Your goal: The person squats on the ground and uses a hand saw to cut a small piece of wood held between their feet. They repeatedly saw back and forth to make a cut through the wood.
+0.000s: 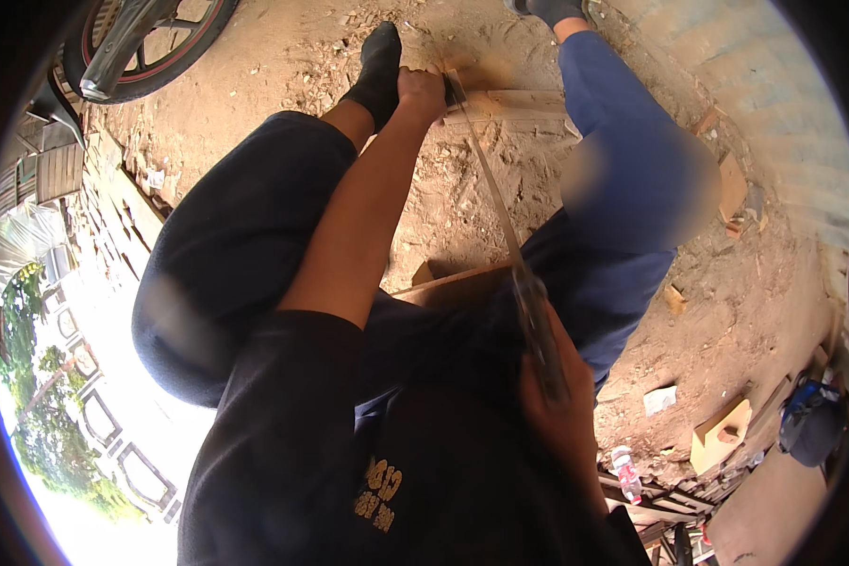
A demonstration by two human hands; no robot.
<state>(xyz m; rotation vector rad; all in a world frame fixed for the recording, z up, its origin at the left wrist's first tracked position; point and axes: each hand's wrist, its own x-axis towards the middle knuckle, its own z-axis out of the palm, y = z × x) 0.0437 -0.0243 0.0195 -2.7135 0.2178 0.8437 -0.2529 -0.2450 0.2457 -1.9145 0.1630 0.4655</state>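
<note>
My right hand (561, 377) is wrapped around the dark handle of a handsaw (496, 193), close to my lap. Seen nearly edge-on, its long thin blade slants away from me, up and to the left. At the blade's far end lies a pale wooden board (514, 106) on the ground. My left hand (423, 94) is closed over the board's left end, beside my dark-socked left foot. A small dark patch sits between that hand and the blade's tip; what it is cannot be made out. Part of the left fingers is hidden.
Below the blade, near my lap, is a wooden piece (462, 286). A motorcycle wheel (151, 42) stands far left, corrugated metal sheeting (774, 123) at right. Lower right are a plastic bottle (626, 474), a yellowish wood block (720, 436) and a dark cap (811, 424).
</note>
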